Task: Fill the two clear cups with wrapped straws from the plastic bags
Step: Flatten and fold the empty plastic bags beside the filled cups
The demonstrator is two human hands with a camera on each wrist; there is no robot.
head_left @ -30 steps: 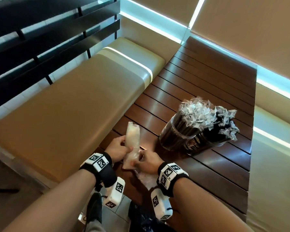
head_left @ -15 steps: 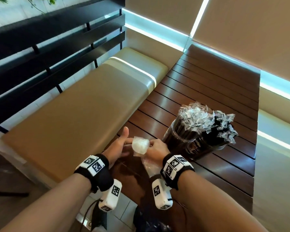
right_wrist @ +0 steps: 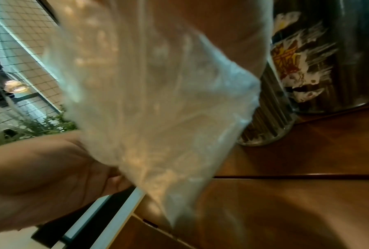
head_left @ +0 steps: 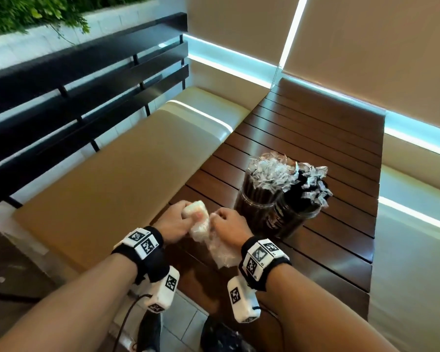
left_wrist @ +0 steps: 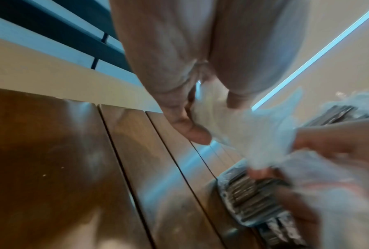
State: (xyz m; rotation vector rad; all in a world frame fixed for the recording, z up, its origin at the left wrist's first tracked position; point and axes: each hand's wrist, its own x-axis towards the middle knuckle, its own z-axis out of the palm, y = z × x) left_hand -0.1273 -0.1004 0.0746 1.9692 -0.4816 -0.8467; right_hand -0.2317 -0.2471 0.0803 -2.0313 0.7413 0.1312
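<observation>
Two clear cups (head_left: pixel 258 207) (head_left: pixel 296 219) stand side by side on the slatted wooden table (head_left: pixel 315 138), both packed with dark wrapped straws (head_left: pixel 272 171) whose crinkled wrapper ends stick out on top. Just left of the cups, near the table's front edge, both hands hold an empty clear plastic bag (head_left: pixel 201 229). My left hand (head_left: pixel 178 219) grips a scrunched wad of it in a fist. My right hand (head_left: pixel 226 224) grips the rest, which hangs down toward my wrist. In the right wrist view the bag (right_wrist: pixel 157 101) fills most of the picture, with the cups (right_wrist: pixel 271 109) behind it.
A tan cushioned bench (head_left: pixel 117 179) runs along the table's left side, backed by a black slatted rail (head_left: pixel 74 97). Another cushion (head_left: pixel 412 224) lies to the right. Beige walls with lit strips close off the far end. Tiled floor and dark shoes show below my wrists.
A second ago the bag stood stretched upright between my hands. It was then folded down, and now my left hand has closed into a fist round the scrunched part.
</observation>
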